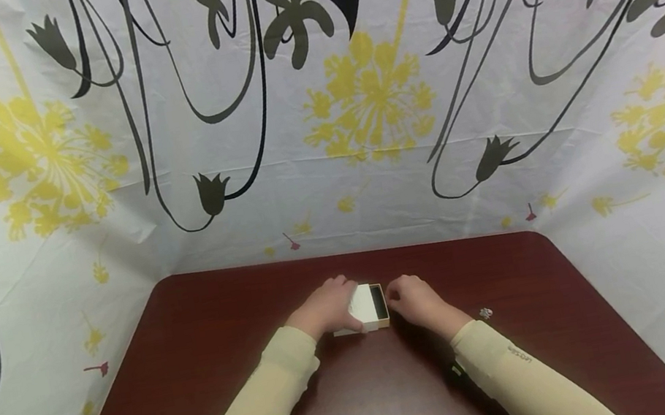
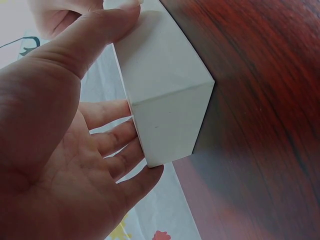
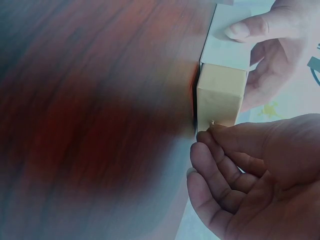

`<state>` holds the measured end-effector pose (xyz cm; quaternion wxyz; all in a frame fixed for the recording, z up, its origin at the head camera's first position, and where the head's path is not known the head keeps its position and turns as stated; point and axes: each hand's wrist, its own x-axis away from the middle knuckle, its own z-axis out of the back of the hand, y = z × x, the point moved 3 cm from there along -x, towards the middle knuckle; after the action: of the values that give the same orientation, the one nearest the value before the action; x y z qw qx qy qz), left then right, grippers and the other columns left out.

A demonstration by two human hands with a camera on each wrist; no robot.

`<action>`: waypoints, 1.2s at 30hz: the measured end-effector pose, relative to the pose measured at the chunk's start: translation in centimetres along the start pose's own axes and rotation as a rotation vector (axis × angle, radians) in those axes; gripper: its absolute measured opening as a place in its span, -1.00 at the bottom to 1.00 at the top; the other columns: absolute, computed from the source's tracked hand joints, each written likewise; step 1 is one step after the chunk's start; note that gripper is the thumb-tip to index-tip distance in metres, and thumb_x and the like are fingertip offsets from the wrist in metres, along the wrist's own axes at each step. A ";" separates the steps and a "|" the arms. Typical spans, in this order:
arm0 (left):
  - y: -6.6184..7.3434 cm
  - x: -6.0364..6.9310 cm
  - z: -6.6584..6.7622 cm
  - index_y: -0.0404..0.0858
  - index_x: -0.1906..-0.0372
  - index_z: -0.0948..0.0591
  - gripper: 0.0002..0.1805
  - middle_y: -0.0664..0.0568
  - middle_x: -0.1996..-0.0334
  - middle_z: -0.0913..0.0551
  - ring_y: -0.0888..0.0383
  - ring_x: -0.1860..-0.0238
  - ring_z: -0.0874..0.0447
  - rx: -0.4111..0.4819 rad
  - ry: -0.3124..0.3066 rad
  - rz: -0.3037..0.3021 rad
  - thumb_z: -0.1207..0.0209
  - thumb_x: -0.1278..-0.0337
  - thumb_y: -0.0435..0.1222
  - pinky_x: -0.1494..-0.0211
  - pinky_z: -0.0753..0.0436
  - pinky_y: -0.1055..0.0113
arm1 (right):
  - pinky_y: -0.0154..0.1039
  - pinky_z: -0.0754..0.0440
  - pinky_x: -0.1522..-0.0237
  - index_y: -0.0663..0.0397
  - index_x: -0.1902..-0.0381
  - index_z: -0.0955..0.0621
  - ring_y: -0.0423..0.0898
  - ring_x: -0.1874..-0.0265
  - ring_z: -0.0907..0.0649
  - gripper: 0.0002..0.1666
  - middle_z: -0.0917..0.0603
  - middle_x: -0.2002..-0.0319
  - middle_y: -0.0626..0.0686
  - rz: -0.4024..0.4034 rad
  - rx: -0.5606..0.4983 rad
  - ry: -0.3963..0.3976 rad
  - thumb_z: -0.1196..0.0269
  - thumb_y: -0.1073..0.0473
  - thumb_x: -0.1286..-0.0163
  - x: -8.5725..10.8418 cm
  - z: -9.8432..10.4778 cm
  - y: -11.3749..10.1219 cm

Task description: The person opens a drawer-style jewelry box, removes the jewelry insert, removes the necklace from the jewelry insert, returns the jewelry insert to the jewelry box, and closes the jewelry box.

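A small white box sleeve (image 1: 361, 306) lies on the table, a tan drawer (image 3: 220, 105) partly out of its right end. The drawer's inside looks dark from above. My left hand (image 1: 328, 308) grips the sleeve, thumb on the near side and fingers along the far side, as the left wrist view (image 2: 160, 65) also bears out. At the drawer's outer end, my right hand (image 1: 417, 302) pinches a tiny shiny drawer pull (image 3: 212, 122) between thumb and forefinger. Its other fingers are curled. Most of the pull is hidden by the fingertips.
A small silvery object (image 1: 486, 312) lies on the dark red wooden table (image 1: 223, 308), right of my right wrist. Beneath the right sleeve a small dark item (image 1: 456, 368) shows. A patterned white curtain (image 1: 316, 188) stands behind and along both sides of the table.
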<state>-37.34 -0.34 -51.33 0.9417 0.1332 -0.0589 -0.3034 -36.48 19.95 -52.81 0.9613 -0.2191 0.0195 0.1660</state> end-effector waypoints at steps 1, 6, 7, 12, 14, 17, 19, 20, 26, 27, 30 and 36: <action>0.0 0.0 0.0 -0.25 -0.32 -0.64 -0.12 -0.02 -0.06 -0.62 0.08 -0.02 -0.56 0.002 0.002 0.000 -0.71 0.07 0.08 -0.11 -0.63 0.18 | -0.09 -0.64 0.24 0.07 0.40 -0.75 -0.12 0.42 -0.58 -0.83 -0.70 0.43 -0.09 -0.001 -0.004 -0.002 -0.45 0.37 -0.41 0.0 0.0 0.0; 0.1 0.0 0.0 -0.25 -0.33 -0.64 -0.11 -0.02 -0.06 -0.62 0.07 -0.02 -0.56 0.004 0.003 0.001 -0.71 0.07 0.08 -0.11 -0.64 0.17 | -0.07 -0.67 0.23 0.08 0.38 -0.77 -0.12 0.41 -0.60 -0.84 -0.72 0.42 -0.09 0.001 -0.011 -0.006 -0.46 0.37 -0.41 0.0 -0.1 0.1; 0.0 0.0 0.0 -0.25 -0.33 -0.64 -0.11 -0.02 -0.06 -0.62 0.07 -0.02 -0.56 0.004 0.003 0.001 -0.71 0.07 0.08 -0.11 -0.64 0.17 | -0.07 -0.67 0.22 0.08 0.38 -0.77 -0.12 0.40 -0.61 -0.84 -0.72 0.42 -0.09 0.000 -0.011 -0.006 -0.46 0.37 -0.41 0.0 -0.1 0.1; -0.1 -0.1 -0.2 -0.24 -0.34 -0.63 -0.10 -0.01 -0.07 -0.62 0.08 -0.03 -0.56 -0.004 0.004 0.002 -0.71 0.07 0.09 -0.12 -0.63 0.18 | -0.07 -0.67 0.23 0.06 0.38 -0.77 -0.12 0.41 -0.60 -0.83 -0.72 0.43 -0.09 -0.001 -0.009 -0.007 -0.46 0.36 -0.42 0.0 0.0 -0.1; -0.1 -0.1 -0.2 -0.24 -0.34 -0.63 -0.10 -0.01 -0.07 -0.62 0.08 -0.03 -0.56 -0.003 0.004 0.003 -0.70 0.06 0.09 -0.12 -0.63 0.17 | -0.07 -0.66 0.24 0.05 0.38 -0.77 -0.12 0.41 -0.60 -0.83 -0.71 0.43 -0.09 -0.003 -0.010 -0.014 -0.46 0.35 -0.43 0.0 0.0 -0.1; -0.2 -0.1 -0.2 -0.25 -0.34 -0.63 -0.10 -0.01 -0.06 -0.62 0.07 -0.02 -0.56 0.003 0.007 0.002 -0.71 0.07 0.09 -0.12 -0.63 0.17 | -0.07 -0.66 0.24 0.04 0.38 -0.77 -0.12 0.42 -0.59 -0.83 -0.70 0.44 -0.10 -0.004 -0.008 -0.019 -0.47 0.34 -0.44 0.0 0.0 -0.1; -0.2 -0.1 -0.2 -0.25 -0.34 -0.63 -0.10 -0.02 -0.07 -0.62 0.07 -0.03 -0.56 0.003 0.007 0.001 -0.71 0.07 0.08 -0.12 -0.64 0.17 | -0.07 -0.66 0.24 0.04 0.38 -0.77 -0.12 0.42 -0.59 -0.83 -0.70 0.43 -0.10 -0.006 -0.007 -0.023 -0.47 0.34 -0.44 0.0 0.0 -0.1; -0.2 -0.1 -0.2 -0.26 -0.35 -0.63 -0.09 -0.02 -0.07 -0.62 0.07 -0.03 -0.56 0.003 0.007 0.001 -0.71 0.07 0.08 -0.12 -0.64 0.17 | -0.07 -0.66 0.23 0.04 0.38 -0.77 -0.13 0.42 -0.59 -0.83 -0.71 0.43 -0.10 -0.008 -0.008 -0.025 -0.47 0.33 -0.45 0.0 0.0 -0.1; -0.1 -0.1 -0.2 -0.25 -0.35 -0.63 -0.10 -0.03 -0.08 -0.62 0.07 -0.04 -0.56 0.002 0.002 0.001 -0.70 0.06 0.08 -0.13 -0.64 0.16 | -0.05 -0.68 0.23 0.04 0.38 -0.77 -0.14 0.41 -0.62 -0.83 -0.71 0.43 -0.10 -0.017 -0.009 -0.030 -0.48 0.32 -0.44 -0.1 -0.2 0.0; -0.1 -0.1 -0.3 -0.25 -0.35 -0.62 -0.10 -0.03 -0.09 -0.62 0.07 -0.04 -0.56 0.002 0.001 0.002 -0.70 0.06 0.08 -0.13 -0.63 0.16 | -0.05 -0.68 0.23 0.04 0.38 -0.77 -0.14 0.41 -0.62 -0.83 -0.72 0.43 -0.09 -0.020 -0.011 -0.031 -0.48 0.32 -0.44 -0.1 -0.2 0.0; -0.1 -0.1 -0.3 -0.25 -0.35 -0.62 -0.10 -0.03 -0.10 -0.62 0.07 -0.05 -0.56 0.006 0.000 0.003 -0.70 0.06 0.08 -0.13 -0.63 0.16 | -0.06 -0.68 0.22 0.04 0.36 -0.78 -0.14 0.41 -0.62 -0.85 -0.72 0.42 -0.09 -0.026 -0.017 -0.035 -0.48 0.31 -0.46 -0.2 -0.3 0.0; 0.0 -0.1 -0.2 -0.23 -0.33 -0.63 -0.12 -0.01 -0.06 -0.61 0.08 -0.01 -0.55 0.016 0.002 0.012 -0.71 0.07 0.07 -0.09 -0.64 0.18 | -0.08 -0.66 0.24 0.05 0.37 -0.77 -0.13 0.43 -0.59 -0.84 -0.71 0.43 -0.09 -0.014 -0.017 -0.024 -0.48 0.33 -0.45 -0.2 -0.2 -0.1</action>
<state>-37.36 -0.28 -51.55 0.9424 0.1408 -0.0611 -0.2973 -36.59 19.73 -52.95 0.9607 -0.2252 0.0051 0.1621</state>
